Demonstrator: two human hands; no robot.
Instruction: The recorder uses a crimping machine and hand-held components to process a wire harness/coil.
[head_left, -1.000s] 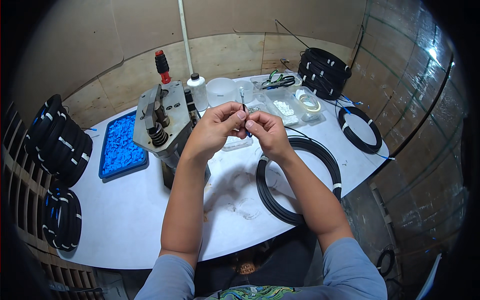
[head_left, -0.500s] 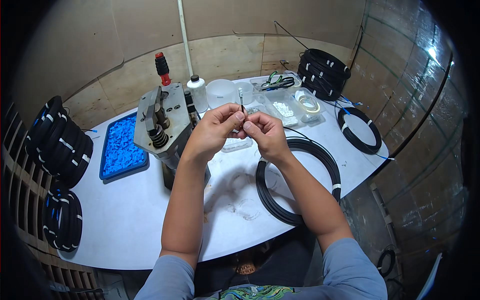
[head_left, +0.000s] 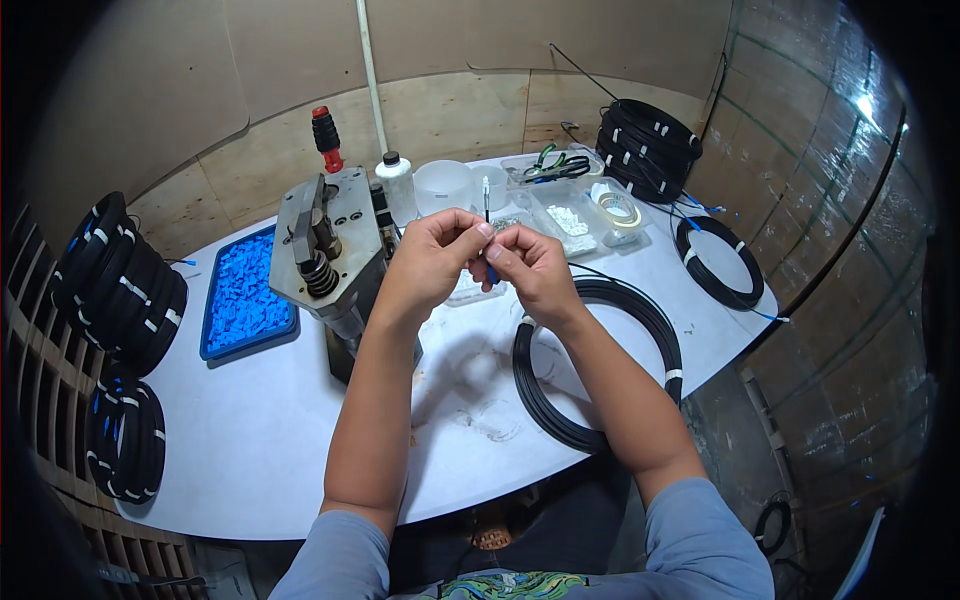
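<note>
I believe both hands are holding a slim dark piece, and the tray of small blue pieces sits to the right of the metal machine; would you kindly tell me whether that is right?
Not quite: the head view shows the tray of small blue pieces to the left of the metal machine. Both hands do hold a slim dark piece.

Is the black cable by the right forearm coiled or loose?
Coiled: the black cable lies in a ring, white ties around it.

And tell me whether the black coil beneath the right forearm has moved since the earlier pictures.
No; judged against the smudges on the white tabletop, the black coil shows no visible shift either way.
</note>
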